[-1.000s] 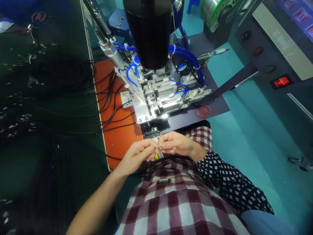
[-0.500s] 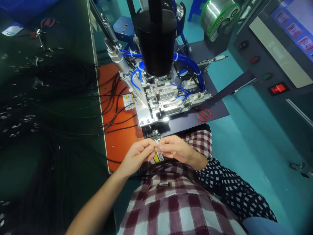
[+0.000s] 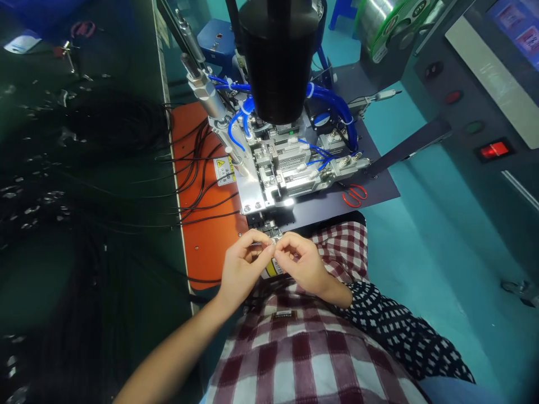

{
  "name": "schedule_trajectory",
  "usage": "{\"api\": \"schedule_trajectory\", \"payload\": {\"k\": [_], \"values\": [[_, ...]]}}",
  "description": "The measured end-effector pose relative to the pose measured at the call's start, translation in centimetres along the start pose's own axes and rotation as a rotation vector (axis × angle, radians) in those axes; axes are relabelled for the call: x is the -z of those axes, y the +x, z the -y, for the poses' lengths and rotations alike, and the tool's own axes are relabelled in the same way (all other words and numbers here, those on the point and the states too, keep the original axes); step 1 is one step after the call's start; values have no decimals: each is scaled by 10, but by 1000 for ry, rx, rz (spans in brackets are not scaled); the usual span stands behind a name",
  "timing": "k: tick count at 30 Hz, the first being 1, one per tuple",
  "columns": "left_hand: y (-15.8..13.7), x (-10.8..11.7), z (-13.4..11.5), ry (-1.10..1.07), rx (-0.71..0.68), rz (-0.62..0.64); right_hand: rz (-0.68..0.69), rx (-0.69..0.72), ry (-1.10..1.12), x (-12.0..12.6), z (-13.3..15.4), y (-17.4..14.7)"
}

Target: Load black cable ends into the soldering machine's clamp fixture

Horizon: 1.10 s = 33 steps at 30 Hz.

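My left hand (image 3: 244, 266) is closed in a pinch, its thumb and index finger meeting just in front of the machine. Opposite it, my right hand (image 3: 302, 262) pinches too, and the fingertips of both hands come together. Whatever is between them is too small and hidden to name. Behind the hands stands a metal machine (image 3: 290, 168) with cylinders and blue air tubes. Black cables (image 3: 197, 174) run into its left side over an orange plate (image 3: 206, 247). Below the fingertips a yellow and white label (image 3: 274, 268) shows in part.
Red-handled scissors (image 3: 354, 196) lie on the dark base plate right of the machine. A black cylinder (image 3: 278, 67) hangs over it. Solder wire on a green spool (image 3: 389, 25) stands at the back. Coiled cables (image 3: 122, 126) cover the dark table. A control box (image 3: 471, 95) is at right.
The view has shifted slightly. Both hands stay together at the same place, with the right fingers now more bent and the wrist turned a little.
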State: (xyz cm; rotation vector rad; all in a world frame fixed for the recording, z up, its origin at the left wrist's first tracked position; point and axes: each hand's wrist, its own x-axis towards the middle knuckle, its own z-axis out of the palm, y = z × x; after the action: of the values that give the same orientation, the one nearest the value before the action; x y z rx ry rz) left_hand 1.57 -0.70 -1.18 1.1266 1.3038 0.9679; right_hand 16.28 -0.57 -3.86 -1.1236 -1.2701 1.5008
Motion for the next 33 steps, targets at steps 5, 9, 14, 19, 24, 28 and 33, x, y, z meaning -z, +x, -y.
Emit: {"api": "schedule_trajectory", "payload": {"k": [5, 9, 14, 19, 24, 28, 33], "values": [[-1, 0, 2, 62, -40, -65, -6, -13, 20, -3, -1, -1], [-2, 0, 5, 78, -25, -85, -24, -58, 32, -5, -2, -1], [-4, 0, 8, 52, 5, -84, -21, -146, 91, -6, 1, -2], [-3, -3, 8, -62, 47, -74, -21, -239, 190, -13, -5, -5], [-1, 0, 5, -34, 89, -58, -34, -175, 86, -9, -8, -3], [-1, 1, 0, 20, 98, -41, -10, -128, 30, 6, 3, 4], [-2, -2, -5, 58, 83, -41, -42, -88, -33, 10, 12, 10]]}}
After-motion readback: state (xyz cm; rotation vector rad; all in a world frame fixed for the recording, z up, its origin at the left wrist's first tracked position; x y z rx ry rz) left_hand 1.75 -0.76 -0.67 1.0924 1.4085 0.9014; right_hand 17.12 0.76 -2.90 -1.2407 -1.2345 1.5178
